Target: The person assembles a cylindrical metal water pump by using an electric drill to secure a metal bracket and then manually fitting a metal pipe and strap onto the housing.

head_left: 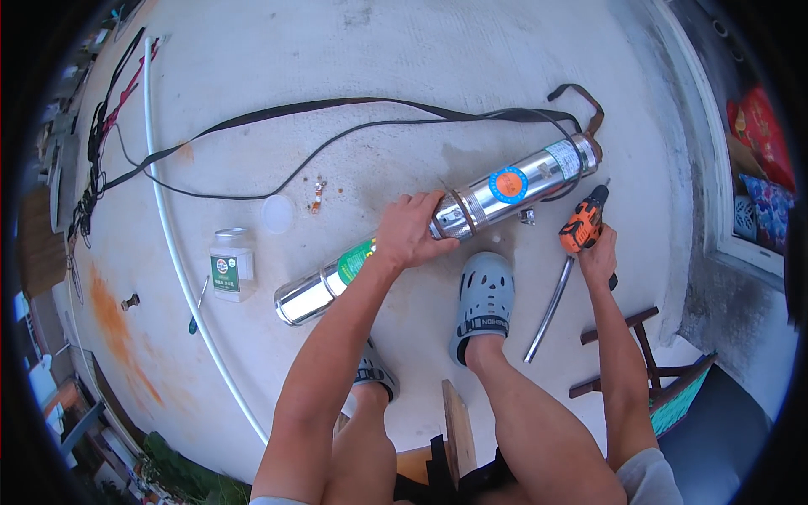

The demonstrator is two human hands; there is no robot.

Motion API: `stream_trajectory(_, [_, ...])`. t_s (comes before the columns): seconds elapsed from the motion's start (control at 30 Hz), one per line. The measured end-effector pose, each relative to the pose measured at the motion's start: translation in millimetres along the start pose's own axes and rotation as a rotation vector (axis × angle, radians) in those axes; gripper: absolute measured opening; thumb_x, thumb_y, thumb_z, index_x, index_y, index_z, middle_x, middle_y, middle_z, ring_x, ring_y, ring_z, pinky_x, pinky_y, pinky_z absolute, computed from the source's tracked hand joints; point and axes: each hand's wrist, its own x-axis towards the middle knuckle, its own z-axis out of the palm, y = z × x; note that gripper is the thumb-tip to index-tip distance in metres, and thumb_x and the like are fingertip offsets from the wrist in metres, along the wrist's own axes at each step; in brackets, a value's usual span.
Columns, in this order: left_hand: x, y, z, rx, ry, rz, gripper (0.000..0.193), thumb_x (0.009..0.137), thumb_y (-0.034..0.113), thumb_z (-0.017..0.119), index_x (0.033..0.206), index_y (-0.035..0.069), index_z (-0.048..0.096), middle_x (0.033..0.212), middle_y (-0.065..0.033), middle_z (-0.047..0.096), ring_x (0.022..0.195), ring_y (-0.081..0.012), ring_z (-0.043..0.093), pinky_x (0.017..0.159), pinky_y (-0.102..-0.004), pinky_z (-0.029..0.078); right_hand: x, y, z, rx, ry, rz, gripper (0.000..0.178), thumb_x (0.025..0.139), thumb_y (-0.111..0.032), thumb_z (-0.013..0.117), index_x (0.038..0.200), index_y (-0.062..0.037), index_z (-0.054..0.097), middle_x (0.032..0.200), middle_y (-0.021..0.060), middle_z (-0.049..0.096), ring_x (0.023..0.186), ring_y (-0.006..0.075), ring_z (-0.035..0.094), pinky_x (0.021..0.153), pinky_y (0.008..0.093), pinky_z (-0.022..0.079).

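Silver cylinder [461,215] lies aslant on the pale floor [379,50] in front of the person's feet, its near end to the left and its far end up to the right. The left hand [410,231] is laid over it just left of the ringed middle, fingers bent across the top and thumb along the near side, so it has hold of the metal. The right hand [599,255] has its fingers wrapped around an orange-and-black drill [581,225], near the cylinder's right end; whether the drill is off the floor, I cannot tell. A metal rod [549,311] slants down from beneath the drill.

A black strap [337,103] and a thin dark cable [337,139] run leftward from the cylinder's right end. To the left stand a clear jar [231,265] with a green label, a round lid [277,214] near it, a screwdriver [194,325] and a long white pipe [149,101]. A grey-blue shoe [486,295] is just below the cylinder.
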Motion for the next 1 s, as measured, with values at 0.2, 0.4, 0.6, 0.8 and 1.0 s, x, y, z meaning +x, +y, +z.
stream_trajectory(0.2, [-3.1, 5.1, 2.9, 0.012, 0.035, 0.002, 0.084, 0.068, 0.045, 0.082, 0.137, 0.008, 0.051, 0.126, -0.0152, 0.061, 0.115, -0.0369, 0.057, 0.098, -0.0467, 0.044, 15.9, 43.0, 16.3, 0.115, -0.046, -0.224, 0.061, 0.073, -0.009, 0.081, 0.124, -0.0010, 0.050, 0.118, 0.0213, 0.052, 0.113, 0.0431, 0.051, 0.099, 0.0467, 0.043])
stream_trajectory(0.4, [-6.7, 11.2, 1.2, 0.058, 0.014, -0.023, 0.084, 0.070, 0.045, 0.081, 0.138, 0.010, 0.049, 0.124, -0.0121, 0.058, 0.115, -0.0322, 0.055, 0.097, -0.0455, 0.043, 26.1, 41.5, -12.9, 0.158, 0.006, -0.193, 0.063, 0.079, -0.011, 0.076, 0.136, 0.0003, 0.049, 0.130, 0.0177, 0.051, 0.115, 0.0331, 0.053, 0.100, 0.0421, 0.044])
stream_trajectory(0.6, [-14.5, 4.4, 0.1, 0.063, 0.037, -0.021, 0.081, 0.071, 0.047, 0.081, 0.136, 0.008, 0.051, 0.121, -0.0126, 0.058, 0.113, -0.0305, 0.055, 0.095, -0.0433, 0.043, 20.4, -151.5, -62.2, 0.736, -0.223, -0.302, 0.023, 0.094, -0.004, 0.063, 0.116, -0.0019, 0.063, 0.102, 0.0054, 0.062, 0.091, 0.0122, 0.060, 0.085, 0.0278, 0.049])
stream_trajectory(0.8, [-14.1, 4.9, 7.8, 0.086, -0.019, -0.034, 0.081, 0.072, 0.049, 0.078, 0.136, 0.006, 0.052, 0.127, -0.0143, 0.058, 0.123, -0.0314, 0.052, 0.101, -0.0449, 0.040, 7.6, -332.7, 0.5, 0.546, -0.962, -0.723, 0.023, 0.086, -0.006, 0.067, 0.109, -0.0002, 0.066, 0.091, 0.0096, 0.069, 0.081, 0.0176, 0.065, 0.077, 0.0315, 0.053])
stream_trajectory(1.0, [-17.6, 1.0, 20.9, -0.022, 0.185, 0.034, 0.066, 0.081, 0.046, 0.068, 0.131, 0.006, 0.054, 0.128, -0.0161, 0.057, 0.124, -0.0321, 0.051, 0.105, -0.0478, 0.038, -34.7, -402.3, 89.5, 0.147, -0.748, -0.856, 0.019, 0.081, -0.013, 0.070, 0.098, -0.0043, 0.065, 0.097, 0.0136, 0.068, 0.090, 0.0336, 0.068, 0.076, 0.0449, 0.054])
